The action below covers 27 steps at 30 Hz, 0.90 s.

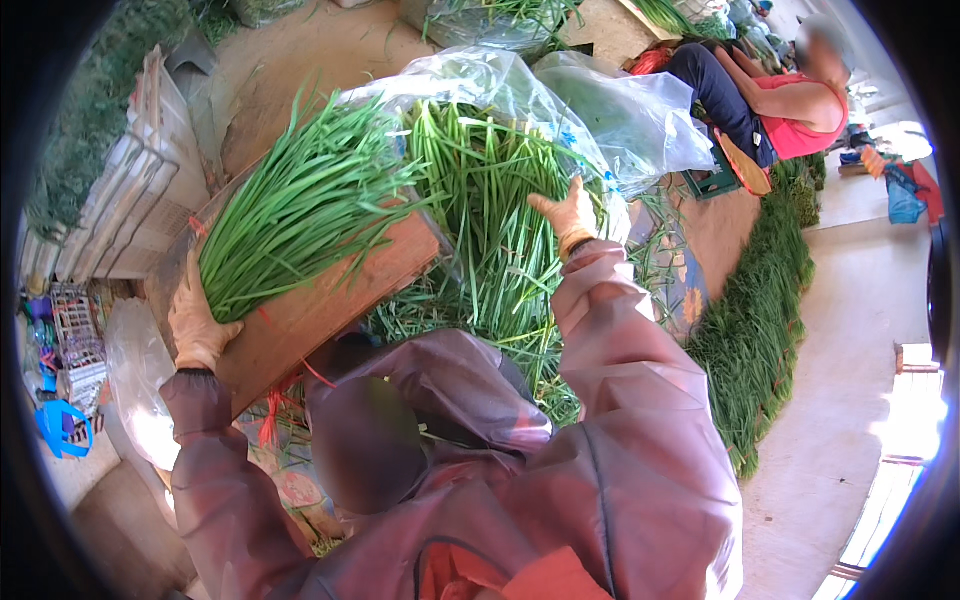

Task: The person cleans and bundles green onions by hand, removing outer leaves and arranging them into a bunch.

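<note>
My left hand (196,326), in a pale glove, lies against the lower left end of a bunch of long green leaves (300,202), probably garlic chives. Its thumb is spread away, over the wooden board (352,277) that carries the bunch. My right hand (571,216), also gloved, has thumb and fingers apart at the right side of a larger heap of the same greens (480,172). Whether its fingers touch the leaves or the bag is hard to tell. A clear plastic bag (480,71) surrounds the heap's far side.
Red ties (274,409) hang beneath the board. Another filled plastic bag (622,112) stands beyond the heap. A person (799,105) sits at the upper right near a green crate (712,180). Bundled greens (750,322) line the right floor; stacked white crates (142,180) stand left.
</note>
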Each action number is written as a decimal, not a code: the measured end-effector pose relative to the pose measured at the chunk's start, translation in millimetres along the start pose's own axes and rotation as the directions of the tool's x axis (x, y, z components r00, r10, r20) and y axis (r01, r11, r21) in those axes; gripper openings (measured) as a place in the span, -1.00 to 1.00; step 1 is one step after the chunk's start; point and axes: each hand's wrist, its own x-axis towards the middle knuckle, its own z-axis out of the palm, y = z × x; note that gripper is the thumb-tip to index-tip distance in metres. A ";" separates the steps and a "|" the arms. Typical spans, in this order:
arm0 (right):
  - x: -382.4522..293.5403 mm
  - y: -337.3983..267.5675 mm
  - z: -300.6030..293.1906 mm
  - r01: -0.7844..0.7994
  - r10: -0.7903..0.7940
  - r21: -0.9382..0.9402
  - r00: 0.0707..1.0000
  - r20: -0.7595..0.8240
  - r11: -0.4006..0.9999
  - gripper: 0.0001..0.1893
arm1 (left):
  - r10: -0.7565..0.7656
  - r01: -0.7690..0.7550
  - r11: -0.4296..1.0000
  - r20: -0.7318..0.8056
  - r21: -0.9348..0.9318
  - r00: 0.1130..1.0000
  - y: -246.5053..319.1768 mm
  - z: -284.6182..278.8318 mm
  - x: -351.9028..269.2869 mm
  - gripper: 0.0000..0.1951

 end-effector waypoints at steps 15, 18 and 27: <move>12.0 -28.2 70.0 -0.107 0.060 -0.306 0.985 -0.159 0.946 0.05 | -0.043 0.029 0.989 0.094 0.147 0.995 -0.5 -8.4 9.2 0.24; 10.4 -25.5 63.3 -0.055 0.021 -0.162 0.978 -0.206 0.985 -0.14 | -0.119 0.111 0.990 0.107 0.084 0.987 5.1 -8.8 2.7 0.30; -42.6 -11.0 41.6 0.199 -0.081 0.447 0.960 -0.268 0.872 -0.02 | 0.094 -0.089 0.991 -0.042 0.102 0.995 46.1 -67.2 -15.8 0.39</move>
